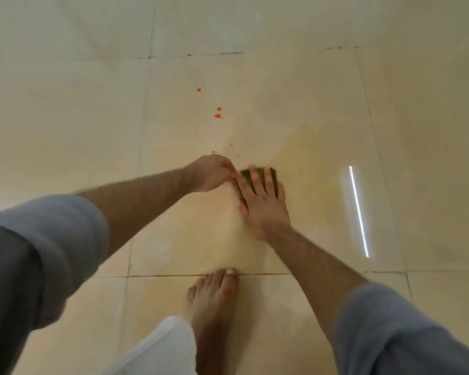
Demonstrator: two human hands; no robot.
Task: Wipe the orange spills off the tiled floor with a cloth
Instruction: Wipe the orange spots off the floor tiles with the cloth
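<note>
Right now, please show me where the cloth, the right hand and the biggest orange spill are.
cloth [257,173]: head view, dark top edge showing between the fingers.
right hand [263,204]: head view, back of the hand, flat on the cloth.
biggest orange spill [218,116]: head view, middle of the blot.

Orange drops on a cream tiled floor

The glossy cream-beige tiled floor [322,109] shows thin dark grout lines and a white streak of reflected light [358,211] on the right. Bright orange spill drops [218,112] dot the far middle. A dark olive-brown cloth [257,174] shows under fingers; grey rolled sleeves [65,239] and a white trouser leg [168,345] lie near.
</note>
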